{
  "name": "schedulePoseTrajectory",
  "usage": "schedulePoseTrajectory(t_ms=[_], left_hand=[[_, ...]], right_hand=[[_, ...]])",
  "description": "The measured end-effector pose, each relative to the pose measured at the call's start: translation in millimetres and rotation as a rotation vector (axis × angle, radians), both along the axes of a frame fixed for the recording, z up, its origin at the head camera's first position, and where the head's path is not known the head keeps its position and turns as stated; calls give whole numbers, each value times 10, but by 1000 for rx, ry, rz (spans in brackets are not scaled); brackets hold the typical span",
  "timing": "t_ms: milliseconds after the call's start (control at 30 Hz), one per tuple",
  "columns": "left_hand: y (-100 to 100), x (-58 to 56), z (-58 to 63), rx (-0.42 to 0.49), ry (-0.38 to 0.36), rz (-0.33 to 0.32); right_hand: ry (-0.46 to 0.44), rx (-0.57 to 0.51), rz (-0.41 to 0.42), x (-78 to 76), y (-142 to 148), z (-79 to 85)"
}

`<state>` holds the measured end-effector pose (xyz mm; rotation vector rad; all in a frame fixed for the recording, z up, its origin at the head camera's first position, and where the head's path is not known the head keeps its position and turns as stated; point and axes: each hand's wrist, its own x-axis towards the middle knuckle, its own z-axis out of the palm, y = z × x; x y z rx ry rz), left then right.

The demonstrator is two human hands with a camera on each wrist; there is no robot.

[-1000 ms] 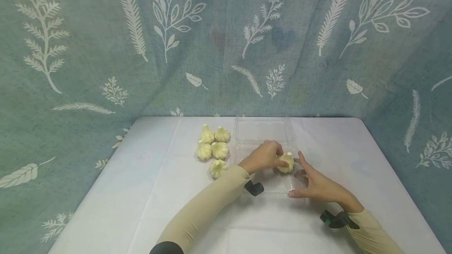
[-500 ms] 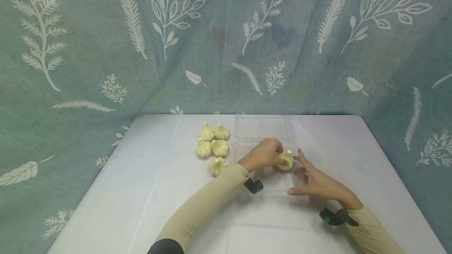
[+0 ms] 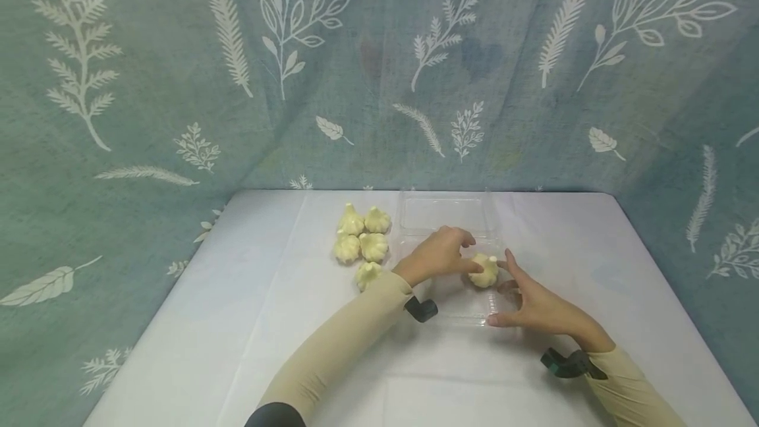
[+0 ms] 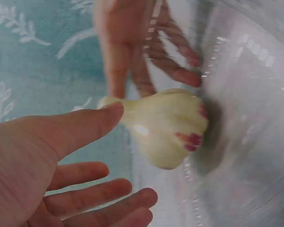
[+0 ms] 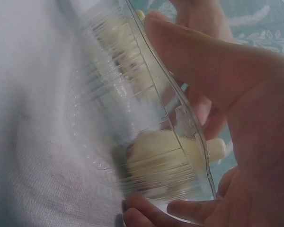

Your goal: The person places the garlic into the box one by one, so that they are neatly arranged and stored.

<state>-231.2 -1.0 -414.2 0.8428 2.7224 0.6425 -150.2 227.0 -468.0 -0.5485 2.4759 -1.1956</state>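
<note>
A pale garlic bulb (image 3: 487, 272) sits inside the clear plastic container (image 3: 465, 312), near its right side. My left hand (image 3: 439, 256) is over the container with fingers spread. In the left wrist view its thumb tip overlaps the bulb's stem (image 4: 109, 102), and the other fingers are apart from the bulb. My right hand (image 3: 542, 305) rests against the container's right side, thumb at the front corner and fingers extended along the rim. Through the plastic, the right wrist view shows a second garlic bulb (image 5: 125, 52); my left hand and forearm hide it in the head view.
Several loose garlic bulbs (image 3: 373, 247) lie grouped on the white table (image 3: 284, 321) left of the container. The container's clear lid (image 3: 447, 214) lies opened toward the back. A patterned cloth (image 3: 379, 71) hangs behind the table and along both sides.
My left hand's fingers have loosened from the garlic bulb and drawn slightly left, leaving the bulb in the container. My right hand has stayed at the container's right side.
</note>
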Motion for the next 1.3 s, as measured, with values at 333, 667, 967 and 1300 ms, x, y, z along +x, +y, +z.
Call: schedulePoseTrajectory(t_ms=[333, 667, 967, 1300], left_hand=[[-226, 37, 205, 137, 32, 52], [-554, 158, 310, 371, 77, 148], [-925, 306, 405, 586, 169, 206], [-1352, 436, 369, 819, 262, 261]], right_hand=[[-9, -29, 7, -16, -4, -34], [-20, -36, 0, -7, -19, -24], [-26, -51, -3, -4, -15, -25], [-1, -45, 17, -4, -5, 5]])
